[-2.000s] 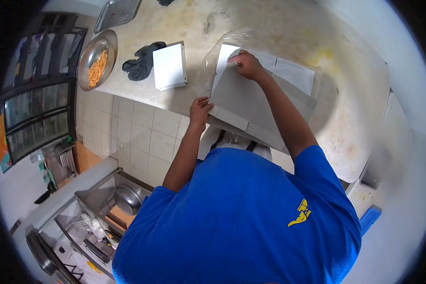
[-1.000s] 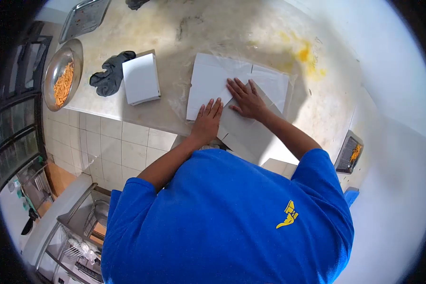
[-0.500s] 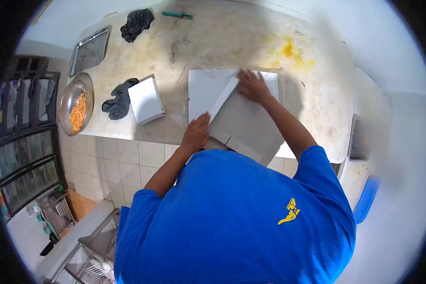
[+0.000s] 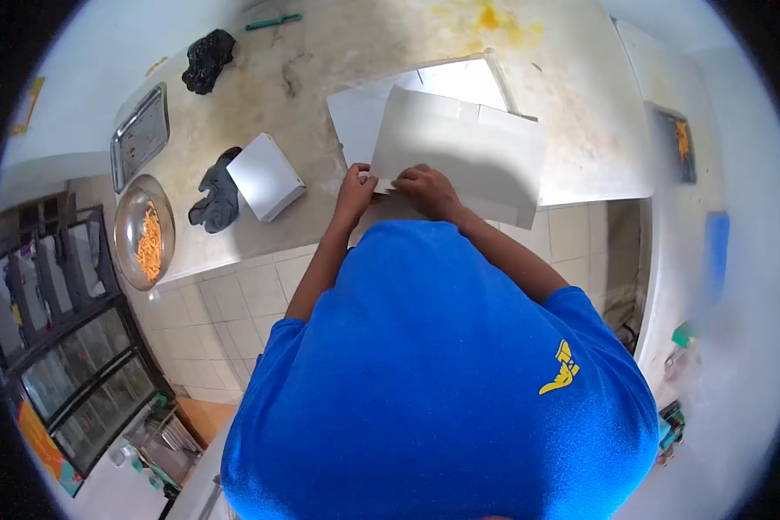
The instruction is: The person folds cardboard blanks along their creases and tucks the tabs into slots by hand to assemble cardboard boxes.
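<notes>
A partly folded cardboard box blank (image 4: 459, 143), grey side up, lies at the table's near edge in front of my body. My left hand (image 4: 353, 192) pinches its near left corner, where a small white flap shows. Close beside it, my right hand (image 4: 427, 191) has its fingers curled on the same near edge of the cardboard. The fingertips of both hands are partly hidden. Beneath the blank lies another white cardboard sheet (image 4: 355, 117), sticking out at the left and far side.
Left of my hands stand a folded white box (image 4: 266, 176), a dark grey crumpled cloth or glove (image 4: 217, 195) and a steel bowl (image 4: 123, 230) with orange strips. A metal tray (image 4: 140, 139), black plastic bag (image 4: 208, 61) and green peeler-like tool (image 4: 273, 22) lie farther off.
The cardboard's slanting folded edge has gone from between my hands, and the blank now lies turned with its grey side up. Both hands have come together at its near left corner. The view has shifted.
</notes>
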{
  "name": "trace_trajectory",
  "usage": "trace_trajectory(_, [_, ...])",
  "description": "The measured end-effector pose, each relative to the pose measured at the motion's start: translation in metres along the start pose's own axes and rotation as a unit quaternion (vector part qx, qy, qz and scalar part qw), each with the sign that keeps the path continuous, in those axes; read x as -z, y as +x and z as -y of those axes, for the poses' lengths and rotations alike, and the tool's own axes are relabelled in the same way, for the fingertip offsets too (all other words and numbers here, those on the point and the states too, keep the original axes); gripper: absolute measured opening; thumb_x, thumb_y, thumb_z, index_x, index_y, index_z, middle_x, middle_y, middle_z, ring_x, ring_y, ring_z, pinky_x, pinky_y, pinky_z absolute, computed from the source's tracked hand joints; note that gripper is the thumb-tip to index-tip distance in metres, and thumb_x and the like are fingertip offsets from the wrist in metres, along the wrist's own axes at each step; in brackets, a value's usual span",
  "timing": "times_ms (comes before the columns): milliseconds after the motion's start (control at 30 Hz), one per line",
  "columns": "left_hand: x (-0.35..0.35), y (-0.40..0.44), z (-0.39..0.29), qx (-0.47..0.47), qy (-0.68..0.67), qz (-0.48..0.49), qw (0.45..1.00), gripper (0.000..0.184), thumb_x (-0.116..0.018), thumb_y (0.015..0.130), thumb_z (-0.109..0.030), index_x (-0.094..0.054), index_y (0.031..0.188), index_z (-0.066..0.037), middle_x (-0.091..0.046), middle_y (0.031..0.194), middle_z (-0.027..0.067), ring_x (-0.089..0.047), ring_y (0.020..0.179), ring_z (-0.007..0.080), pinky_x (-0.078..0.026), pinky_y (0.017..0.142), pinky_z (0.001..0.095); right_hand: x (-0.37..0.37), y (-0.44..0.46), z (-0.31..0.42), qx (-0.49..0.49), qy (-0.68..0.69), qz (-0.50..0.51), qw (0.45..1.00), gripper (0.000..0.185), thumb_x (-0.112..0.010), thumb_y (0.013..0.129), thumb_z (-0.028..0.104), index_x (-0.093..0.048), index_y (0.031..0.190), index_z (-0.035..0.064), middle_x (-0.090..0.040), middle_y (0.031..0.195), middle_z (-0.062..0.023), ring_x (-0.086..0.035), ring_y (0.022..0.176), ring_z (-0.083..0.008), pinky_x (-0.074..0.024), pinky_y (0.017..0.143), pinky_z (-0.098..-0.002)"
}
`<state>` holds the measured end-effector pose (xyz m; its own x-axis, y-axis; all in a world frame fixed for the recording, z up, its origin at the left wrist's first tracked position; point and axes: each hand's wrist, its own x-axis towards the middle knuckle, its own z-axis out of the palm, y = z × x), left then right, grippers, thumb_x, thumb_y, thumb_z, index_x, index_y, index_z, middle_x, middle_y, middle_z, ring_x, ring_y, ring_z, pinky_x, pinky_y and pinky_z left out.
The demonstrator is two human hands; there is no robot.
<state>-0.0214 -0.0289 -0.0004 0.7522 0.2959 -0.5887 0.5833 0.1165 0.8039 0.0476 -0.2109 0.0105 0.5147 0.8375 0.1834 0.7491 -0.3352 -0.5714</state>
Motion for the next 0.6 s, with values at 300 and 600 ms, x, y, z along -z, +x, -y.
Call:
trace_trajectory(300, [0.008, -0.001, -0.001, -0.372, 0.288, 0.097, 0.877, 0.022, -0.059, 0.074, -0.008, -0.055, 0.096, -0.01, -0.055, 0.089, 0.0087, -0.058, 0.086, 0.0251, -0.047, 0.08, 0.0377, 0.013, -0.013, -0.019, 0.028, -0.042, 0.003, 0.999, 0.007, -0.057, 0.077, 0.012, -0.062, 0.082, 0.0138, -0.062, 0.089, -0.0029, -0.059, 0.092, -0.0214, -0.0445, 0.084, -0.038])
trace_trajectory(600, [-0.005, -0.01, -0.027, -0.541, 0.461, 0.074, 0.7, 0.015, -0.063, 0.071, -0.012, -0.057, 0.085, -0.007, -0.058, 0.094, 0.0098, -0.055, 0.095, 0.0286, -0.045, 0.084, 0.0391, 0.04, -0.009, -0.001, -0.136, -0.128, -0.063, 0.98, 0.005, -0.061, 0.074, 0.016, -0.064, 0.072, 0.0135, -0.056, 0.086, -0.0051, -0.057, 0.079, -0.0231, -0.0443, 0.078, -0.0407])
